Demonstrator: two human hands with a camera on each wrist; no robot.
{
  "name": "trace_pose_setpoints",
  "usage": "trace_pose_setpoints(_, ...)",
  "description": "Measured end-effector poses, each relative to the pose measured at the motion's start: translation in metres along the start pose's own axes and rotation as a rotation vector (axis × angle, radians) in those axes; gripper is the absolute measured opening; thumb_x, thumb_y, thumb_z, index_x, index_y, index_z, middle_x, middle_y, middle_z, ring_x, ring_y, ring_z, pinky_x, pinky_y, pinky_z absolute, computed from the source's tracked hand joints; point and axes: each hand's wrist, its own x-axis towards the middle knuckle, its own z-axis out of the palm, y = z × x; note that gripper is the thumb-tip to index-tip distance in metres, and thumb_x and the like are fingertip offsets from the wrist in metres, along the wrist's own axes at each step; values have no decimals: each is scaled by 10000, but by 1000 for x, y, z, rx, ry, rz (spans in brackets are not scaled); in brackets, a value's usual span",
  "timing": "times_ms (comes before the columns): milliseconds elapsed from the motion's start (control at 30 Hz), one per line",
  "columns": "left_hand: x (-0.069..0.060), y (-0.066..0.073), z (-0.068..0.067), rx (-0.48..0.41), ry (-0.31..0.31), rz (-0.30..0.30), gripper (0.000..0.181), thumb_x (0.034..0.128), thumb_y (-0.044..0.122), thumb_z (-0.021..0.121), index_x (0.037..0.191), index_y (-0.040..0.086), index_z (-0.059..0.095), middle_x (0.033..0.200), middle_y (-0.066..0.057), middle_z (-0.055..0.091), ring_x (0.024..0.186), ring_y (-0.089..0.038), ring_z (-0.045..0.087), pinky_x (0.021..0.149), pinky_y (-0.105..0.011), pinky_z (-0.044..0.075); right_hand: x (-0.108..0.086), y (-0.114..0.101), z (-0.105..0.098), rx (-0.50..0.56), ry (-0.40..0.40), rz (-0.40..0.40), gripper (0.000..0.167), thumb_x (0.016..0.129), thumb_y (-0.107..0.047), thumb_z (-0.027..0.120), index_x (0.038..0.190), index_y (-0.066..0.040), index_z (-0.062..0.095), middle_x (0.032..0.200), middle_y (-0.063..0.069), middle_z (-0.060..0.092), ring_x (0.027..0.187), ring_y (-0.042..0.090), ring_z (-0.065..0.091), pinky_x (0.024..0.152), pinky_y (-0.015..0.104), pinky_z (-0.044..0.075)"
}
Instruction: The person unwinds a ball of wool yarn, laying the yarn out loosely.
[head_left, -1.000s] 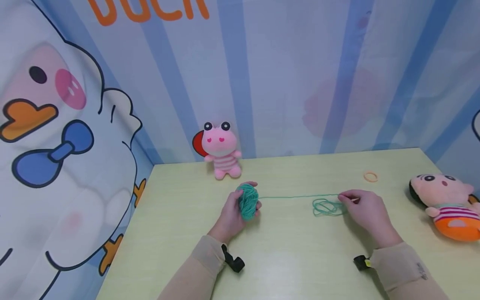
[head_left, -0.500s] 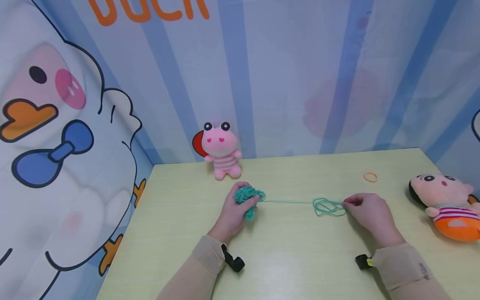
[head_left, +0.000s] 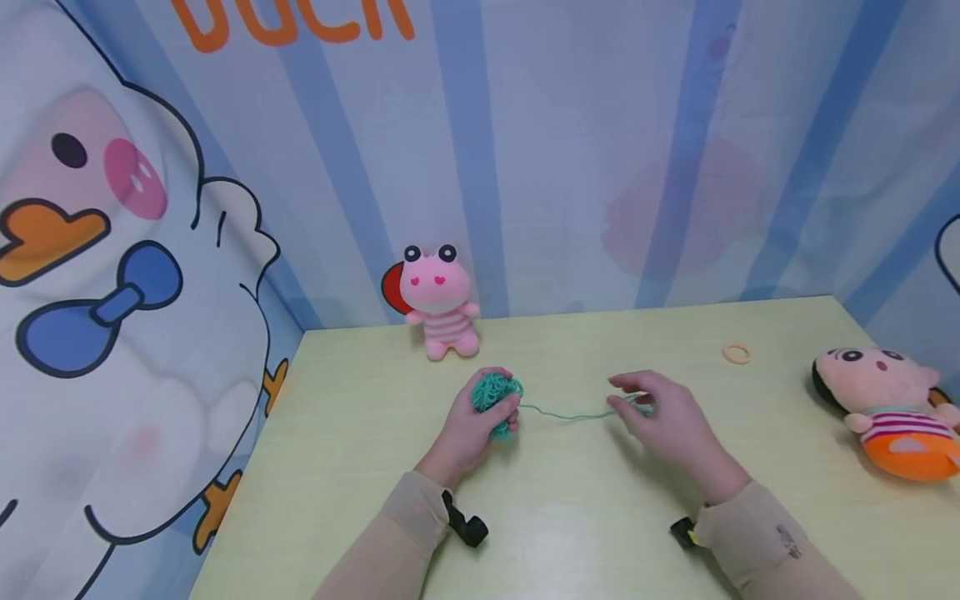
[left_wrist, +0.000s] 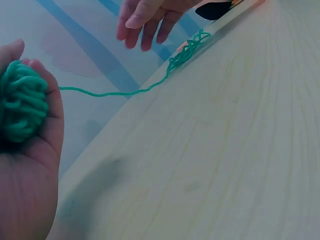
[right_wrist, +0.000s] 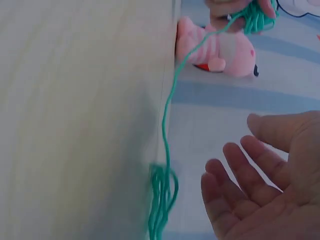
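Observation:
In the head view my left hand [head_left: 459,437] grips a ball of green yarn [head_left: 495,393], with the thumb laid across its front. The left wrist view shows the yarn ball [left_wrist: 25,102] resting in the curled fingers. One slack strand [head_left: 566,417] runs from the ball to the right. It leads to a loose bundle of yarn loops [right_wrist: 159,197] lying on the table, which my right hand mostly hides in the head view. Fingers apart and relaxed, my right hand [head_left: 675,421] hovers over those loops; both wrist views show it apart from the yarn.
A pink striped plush toy [head_left: 446,321] sits at the table's back edge. Near the back right lies a peach-coloured ring [head_left: 736,354]. Another plush toy [head_left: 896,417] in orange and stripes lies at the far right. Behind the table [head_left: 337,500] hangs a printed blue curtain [head_left: 555,167].
My right hand has let go of the yarn and moved left over the loose loops, its fingers spreading. The once taut strand now sags. My left hand has turned the ball slightly and still holds it.

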Motion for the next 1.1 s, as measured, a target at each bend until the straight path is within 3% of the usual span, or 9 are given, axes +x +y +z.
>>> trace_pose_setpoints(133, 0, -1, -2, -16, -6, 3, 328, 1074, 58, 680, 1367, 124, 548, 1101, -16, 622, 822, -167, 584, 731, -246, 579, 10, -21, 31, 88, -158, -58, 492, 1098, -315, 702, 1515, -61, 638, 1497, 144, 704, 1368, 428, 681, 1144, 612, 566)
trace_pose_setpoints(233, -1, -2, -3, -24, -14, 15, 290, 1073, 61, 687, 1316, 167, 570, 1159, -11, 656, 824, -161, 586, 730, -244, 577, 18, -32, 52, 122, -229, -75, 518, 1105, -323, 687, 1552, -71, 610, 1542, 123, 679, 1412, 416, 659, 1176, 593, 550)
trace_pose_setpoints(367, -1, -1, -3, -19, -25, 25, 263, 1073, 69, 692, 1291, 150, 569, 1307, -36, 734, 845, -147, 612, 733, -238, 583, 26, -43, 69, 115, -224, -111, 395, 1101, -274, 692, 1440, -71, 705, 1395, 109, 765, 1198, 300, 769, 1036, 476, 645)
trace_pose_setpoints(467, 0, 0, -3, -16, -17, 23, 331, 1071, 65, 696, 1361, 112, 544, 1274, -53, 747, 846, -142, 619, 727, -235, 583, 28, -47, 74, 96, -188, -116, 252, 1088, -223, 709, 1282, -86, 794, 1194, 57, 823, 964, 159, 744, 867, 344, 641)
trace_pose_setpoints(633, 1, 0, -4, 0, 8, 24, 552, 1065, 41, 689, 1555, 31, 434, 1098, -17, 652, 830, -147, 612, 730, -240, 587, 25, -45, 68, 97, -155, -65, 167, 1079, -209, 725, 1171, -126, 836, 1055, -16, 823, 867, 95, 660, 790, 264, 576)
trace_pose_setpoints(733, 0, 2, -4, -24, -6, 24, 582, 1070, 40, 658, 1583, 2, 384, 1114, -22, 616, 861, -145, 626, 762, -248, 610, 21, -39, 58, 117, -128, -21, 162, 1080, -206, 725, 1172, -133, 837, 1057, -15, 821, 871, 131, 661, 778, 269, 571)
trace_pose_setpoints(933, -5, 5, -2, -154, -86, 17, 285, 1075, 73, 559, 1346, 146, 508, 1190, -17, 559, 882, -145, 663, 798, -265, 637, 12, -21, 31, 121, -49, 24, 187, 1088, -200, 713, 1210, -106, 820, 1091, 42, 831, 882, 156, 677, 740, 250, 554)
trace_pose_setpoints(1100, -6, 4, -4, -217, -184, 4, 203, 1078, 106, 496, 1245, 219, 479, 1415, -40, 619, 907, -157, 637, 822, -267, 603, 5, -9, 11, 86, 23, 44, 224, 1093, -226, 710, 1230, -79, 807, 1093, 83, 840, 912, 165, 722, 743, 224, 569)
